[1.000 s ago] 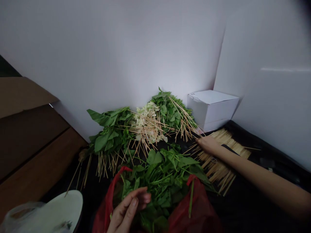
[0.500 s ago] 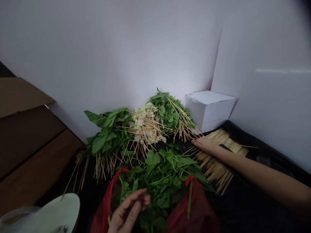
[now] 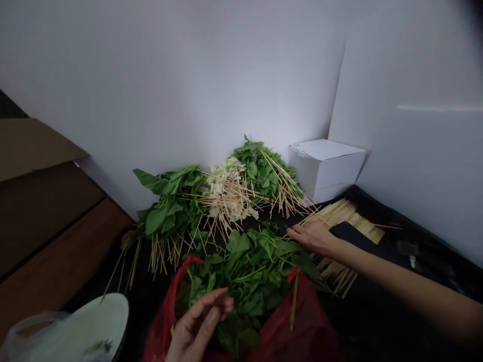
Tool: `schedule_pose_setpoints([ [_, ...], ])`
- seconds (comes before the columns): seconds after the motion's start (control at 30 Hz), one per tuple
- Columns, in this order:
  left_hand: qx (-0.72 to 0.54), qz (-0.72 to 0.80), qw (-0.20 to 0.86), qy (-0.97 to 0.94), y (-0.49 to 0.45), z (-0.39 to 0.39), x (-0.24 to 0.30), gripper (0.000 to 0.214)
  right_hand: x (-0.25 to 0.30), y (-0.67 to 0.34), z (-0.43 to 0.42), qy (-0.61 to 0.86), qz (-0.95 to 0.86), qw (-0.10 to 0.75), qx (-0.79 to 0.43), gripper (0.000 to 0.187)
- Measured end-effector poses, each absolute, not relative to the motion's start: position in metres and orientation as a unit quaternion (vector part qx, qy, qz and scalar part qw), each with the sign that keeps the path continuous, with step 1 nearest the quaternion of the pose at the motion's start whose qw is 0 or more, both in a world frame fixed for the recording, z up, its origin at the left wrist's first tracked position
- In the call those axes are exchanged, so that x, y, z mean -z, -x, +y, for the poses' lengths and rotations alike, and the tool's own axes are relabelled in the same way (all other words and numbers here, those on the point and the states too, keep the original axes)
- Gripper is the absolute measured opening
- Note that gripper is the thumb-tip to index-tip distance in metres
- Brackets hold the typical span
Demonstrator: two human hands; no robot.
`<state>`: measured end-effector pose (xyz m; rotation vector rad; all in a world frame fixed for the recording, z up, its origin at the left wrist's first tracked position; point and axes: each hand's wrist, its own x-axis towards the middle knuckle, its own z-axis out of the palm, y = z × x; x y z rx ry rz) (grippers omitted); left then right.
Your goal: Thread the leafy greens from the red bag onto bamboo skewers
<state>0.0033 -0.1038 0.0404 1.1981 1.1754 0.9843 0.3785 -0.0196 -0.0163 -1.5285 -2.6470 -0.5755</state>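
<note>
My left hand [image 3: 204, 324] is at the near rim of a red plastic bag [image 3: 302, 322], its fingers half curled with a gap to the thumb and nothing in it. Leafy green stems [image 3: 260, 266] fill the bag and spill over its far side. My right hand [image 3: 311, 237] reaches in from the right, just beyond the greens, palm down over the left end of a pile of bamboo skewers [image 3: 350, 216]. Its fingers are drawn together; what they hold, if anything, is too dark to make out. A flat black thing [image 3: 352, 231] lies beside that wrist.
Skewered greens [image 3: 162, 216], pale chopped vegetable skewers [image 3: 230, 188] and more green skewers [image 3: 264, 173] lie along the white wall. A white box [image 3: 326, 168] stands at back right. At near left are a pale bowl [image 3: 101, 322] and a cardboard box [image 3: 41, 151].
My right hand has moved left and nearer, away from the middle of the skewers, uncovering more of the black thing. My left hand stays almost still. The view has shifted slightly.
</note>
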Motion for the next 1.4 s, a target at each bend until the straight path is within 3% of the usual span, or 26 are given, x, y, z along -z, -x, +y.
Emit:
schedule_pose_setpoints([
  [0.07,-0.422,0.51,0.552,-0.507,0.002,-0.104,-0.038,0.04,0.002,-0.366,-0.029,0.489,-0.846,0.052,0.204,0.027],
  [0.2,-0.47,0.539,0.523,-0.464,0.009,-0.108,-0.039,0.042,-0.038,-0.331,-0.042,0.432,-0.82,0.256,0.273,0.018],
  [0.4,-0.505,0.543,0.489,-0.459,0.011,-0.108,-0.043,0.034,-0.079,-0.28,-0.04,0.383,-0.813,0.403,0.172,0.022],
  [0.47,-0.484,0.544,0.46,-0.508,0.006,-0.105,-0.042,0.029,-0.08,-0.269,-0.038,0.384,-0.834,0.386,0.085,0.025],
  [0.57,-0.428,0.537,0.365,-0.628,-0.009,-0.098,-0.04,0.024,-0.067,-0.253,-0.036,0.388,-0.881,0.267,-0.044,0.028],
  [0.7,-0.33,0.531,0.241,-0.742,-0.025,-0.092,-0.031,0.022,-0.036,-0.23,-0.034,0.44,-0.891,0.074,-0.089,0.027],
  [0.77,-0.297,0.543,0.22,-0.754,-0.024,-0.092,-0.025,0.021,-0.022,-0.224,-0.03,0.451,-0.886,0.041,-0.095,0.023],
  [1.03,-0.334,0.544,0.289,-0.714,-0.012,-0.098,-0.021,0.015,-0.04,-0.256,-0.012,0.461,-0.875,0.078,-0.128,0.022],
  [1.23,-0.479,0.542,0.289,-0.628,-0.036,-0.084,-0.038,0.016,-0.056,-0.261,-0.018,0.398,-0.827,0.217,-0.332,0.024],
  [1.4,-0.547,0.467,0.465,-0.516,-0.055,-0.074,-0.039,0.012,-0.059,-0.251,-0.032,0.363,-0.83,0.22,-0.362,0.025],
])
